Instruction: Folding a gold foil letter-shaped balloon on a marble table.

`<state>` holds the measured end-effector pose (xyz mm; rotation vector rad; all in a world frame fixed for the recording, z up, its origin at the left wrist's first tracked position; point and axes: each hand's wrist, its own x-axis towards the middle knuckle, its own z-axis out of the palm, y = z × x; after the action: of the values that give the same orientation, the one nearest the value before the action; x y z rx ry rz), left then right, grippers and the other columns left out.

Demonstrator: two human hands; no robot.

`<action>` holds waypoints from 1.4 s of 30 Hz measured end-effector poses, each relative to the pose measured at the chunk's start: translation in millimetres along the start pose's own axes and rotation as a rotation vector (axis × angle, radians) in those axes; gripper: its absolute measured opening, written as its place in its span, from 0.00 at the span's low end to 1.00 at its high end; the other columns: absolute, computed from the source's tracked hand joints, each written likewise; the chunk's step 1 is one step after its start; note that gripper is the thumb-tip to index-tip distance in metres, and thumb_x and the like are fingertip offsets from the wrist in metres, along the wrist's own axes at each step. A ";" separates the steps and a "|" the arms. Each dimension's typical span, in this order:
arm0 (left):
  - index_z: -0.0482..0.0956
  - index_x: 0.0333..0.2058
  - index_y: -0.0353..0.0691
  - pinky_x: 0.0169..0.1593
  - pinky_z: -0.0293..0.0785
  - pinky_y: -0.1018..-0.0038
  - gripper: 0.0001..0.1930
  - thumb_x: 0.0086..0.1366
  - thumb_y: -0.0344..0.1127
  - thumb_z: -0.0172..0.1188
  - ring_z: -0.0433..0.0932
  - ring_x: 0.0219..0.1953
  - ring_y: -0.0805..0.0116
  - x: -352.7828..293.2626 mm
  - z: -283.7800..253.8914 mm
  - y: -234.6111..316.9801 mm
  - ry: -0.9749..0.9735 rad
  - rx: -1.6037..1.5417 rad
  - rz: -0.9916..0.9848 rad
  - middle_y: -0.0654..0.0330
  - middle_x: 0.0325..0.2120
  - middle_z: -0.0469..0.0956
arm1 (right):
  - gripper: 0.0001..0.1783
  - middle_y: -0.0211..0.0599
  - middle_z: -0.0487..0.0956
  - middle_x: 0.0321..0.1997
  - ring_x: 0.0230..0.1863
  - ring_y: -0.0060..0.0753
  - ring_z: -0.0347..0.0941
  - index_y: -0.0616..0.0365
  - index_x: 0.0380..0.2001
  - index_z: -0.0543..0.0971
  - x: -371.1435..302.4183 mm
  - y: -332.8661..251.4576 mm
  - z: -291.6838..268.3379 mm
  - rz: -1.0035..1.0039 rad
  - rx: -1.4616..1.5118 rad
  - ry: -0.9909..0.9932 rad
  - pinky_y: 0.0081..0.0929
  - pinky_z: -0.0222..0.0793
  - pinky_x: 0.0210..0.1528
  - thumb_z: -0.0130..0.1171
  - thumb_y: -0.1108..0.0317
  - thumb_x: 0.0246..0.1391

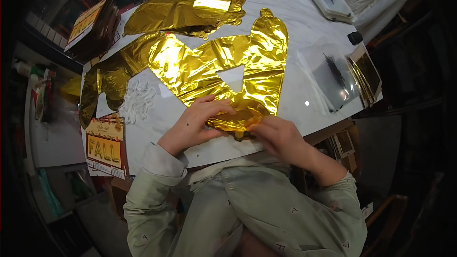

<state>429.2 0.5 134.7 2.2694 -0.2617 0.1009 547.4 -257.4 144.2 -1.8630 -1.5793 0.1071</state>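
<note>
A flat gold foil letter balloon (216,62), shaped like an A with a triangular gap, lies on the white marbled table with its apex toward me. My left hand (197,121) is closed on the near end, fingers curled over the foil and thumb by its near edge. Beside it, my right hand (281,139) pinches the near edge by a small tab. The foil bulges and creases between both hands. Another gold foil balloon (126,57) touches its left side and reaches to the table's left edge. Farther back lies a pile of gold foil balloons (164,15).
Left of my hands are a tangle of thin white strands (138,96) and a printed card (105,150) at the edge. A stack of cards (90,26) stands far left. On the right lie clear plastic bags (328,78), gold packets (365,74) and a white flat case (326,0).
</note>
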 end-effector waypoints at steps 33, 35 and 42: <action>0.79 0.33 0.48 0.70 0.59 0.53 0.11 0.53 0.28 0.70 0.69 0.69 0.62 -4.0 -0.8 -2.2 -0.044 -0.063 0.011 0.64 0.53 0.81 | 0.09 0.21 0.69 0.36 0.36 0.08 0.63 0.55 0.45 0.68 19.8 39.5 3.9 0.579 0.666 -0.093 0.11 0.59 0.38 0.52 0.80 0.67; 0.81 0.37 0.48 0.71 0.58 0.52 0.12 0.53 0.28 0.70 0.69 0.69 0.62 -3.0 -1.5 1.0 -0.017 -0.143 -0.028 0.63 0.55 0.80 | 0.09 0.22 0.72 0.35 0.34 0.08 0.65 0.55 0.45 0.66 21.0 35.4 9.7 0.637 0.845 0.109 0.11 0.60 0.37 0.53 0.80 0.67; 0.83 0.33 0.47 0.72 0.56 0.52 0.10 0.51 0.30 0.71 0.67 0.70 0.61 -5.7 2.7 -11.9 -0.044 -0.100 0.037 0.59 0.57 0.79 | 0.10 0.20 0.73 0.30 0.31 0.06 0.65 0.55 0.46 0.66 22.9 34.6 11.7 0.616 0.869 0.157 0.09 0.59 0.34 0.54 0.80 0.67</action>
<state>426.3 6.9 123.3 2.1693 -0.3249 0.0564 576.9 -232.7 124.8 -1.5036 -0.6170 0.7654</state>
